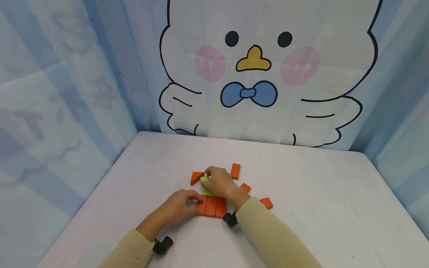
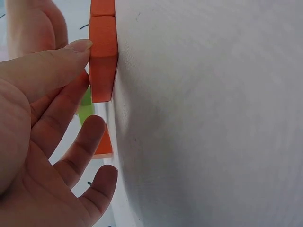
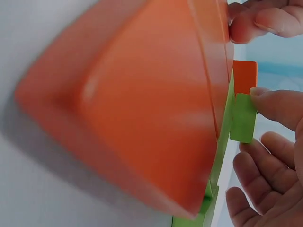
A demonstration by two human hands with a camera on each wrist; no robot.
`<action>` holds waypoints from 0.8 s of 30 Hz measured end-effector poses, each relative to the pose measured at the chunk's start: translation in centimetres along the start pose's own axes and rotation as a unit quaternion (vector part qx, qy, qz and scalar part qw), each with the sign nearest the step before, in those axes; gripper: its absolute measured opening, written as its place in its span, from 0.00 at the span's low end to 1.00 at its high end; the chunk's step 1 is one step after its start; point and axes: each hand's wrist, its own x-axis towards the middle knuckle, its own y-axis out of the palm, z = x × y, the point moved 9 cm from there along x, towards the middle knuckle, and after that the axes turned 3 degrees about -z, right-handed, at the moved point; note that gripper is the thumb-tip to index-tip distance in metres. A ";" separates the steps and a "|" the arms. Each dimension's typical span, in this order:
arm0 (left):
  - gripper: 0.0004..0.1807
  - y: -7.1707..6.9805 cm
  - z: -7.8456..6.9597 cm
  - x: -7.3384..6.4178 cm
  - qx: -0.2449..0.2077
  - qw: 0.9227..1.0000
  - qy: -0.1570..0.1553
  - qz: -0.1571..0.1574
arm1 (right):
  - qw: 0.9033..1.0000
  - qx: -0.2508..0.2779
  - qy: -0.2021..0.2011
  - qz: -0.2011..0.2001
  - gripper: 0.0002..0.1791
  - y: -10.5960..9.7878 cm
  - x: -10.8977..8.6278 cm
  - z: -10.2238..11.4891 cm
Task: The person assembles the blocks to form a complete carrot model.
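Your right hand [image 1: 221,183] pinches the green block [image 3: 244,118] just beyond the row of orange rectangular blocks [image 1: 211,206], their long axes pointing away from you, while your left hand [image 1: 180,206], loosely spread, touches the row's left side.

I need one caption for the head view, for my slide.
Right hand pinching a green block, left hand touching a row of three orange blocks.

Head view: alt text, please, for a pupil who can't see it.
A person's right hand pinches a green block beyond a row of three orange blocks on a pale table; the left hand touches the row. Other orange blocks lie nearby.
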 end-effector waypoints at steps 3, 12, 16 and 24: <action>0.16 0.0 0.0 0.0 0.000 1.000 -0.001 0.002 | 1.000 -0.001 -0.004 0.001 0.23 0.3 0.1 0.2; 0.16 0.1 -0.1 0.0 0.000 1.000 0.002 0.004 | 1.000 -0.013 0.007 0.001 0.22 1.0 0.2 -0.1; 0.16 0.1 0.0 -0.1 0.001 1.000 0.009 0.005 | 1.000 -0.014 0.009 0.001 0.21 1.0 0.0 -0.1; 0.16 0.1 0.1 -0.1 0.003 1.000 0.007 0.002 | 1.000 -0.023 0.017 0.006 0.23 1.1 0.0 0.0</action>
